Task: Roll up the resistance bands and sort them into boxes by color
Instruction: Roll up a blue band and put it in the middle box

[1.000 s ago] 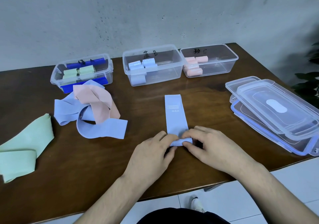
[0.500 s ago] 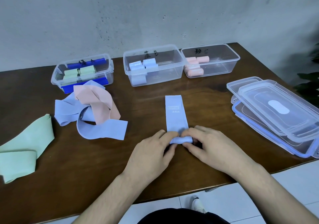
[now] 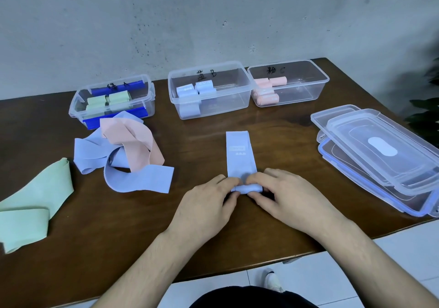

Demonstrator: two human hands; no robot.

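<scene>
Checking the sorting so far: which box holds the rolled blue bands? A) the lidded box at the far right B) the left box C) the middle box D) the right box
C: the blue rolls lie in the middle box; the left box holds green rolls, the right box pink ones.

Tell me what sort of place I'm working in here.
Probably a plain indoor room set up as a sorting station: a wooden table against a bare scuffed wall, three labelled clear boxes and tiled floor.
</scene>
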